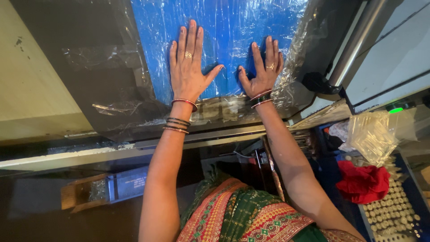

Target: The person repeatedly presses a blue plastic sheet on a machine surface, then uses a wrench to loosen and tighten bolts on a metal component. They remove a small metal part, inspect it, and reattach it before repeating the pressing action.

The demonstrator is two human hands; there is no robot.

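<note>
A blue sheet (228,31) covered with wrinkled clear plastic film lies on a dark work surface (89,76). My left hand (188,67) rests flat on it, fingers spread, a ring on one finger and bangles at the wrist. My right hand (262,67) presses flat on the blue sheet beside it, fingers apart, also with a ring and bangles. Neither hand holds anything. Loose film (295,58) bunches along the sheet's right edge.
A metal bar (358,40) and a black knob (320,83) stand at the right. Below right lie a clear bag of small white parts (374,134), a red cloth (363,181) and a tray of white pieces (394,210). A green light (395,110) glows.
</note>
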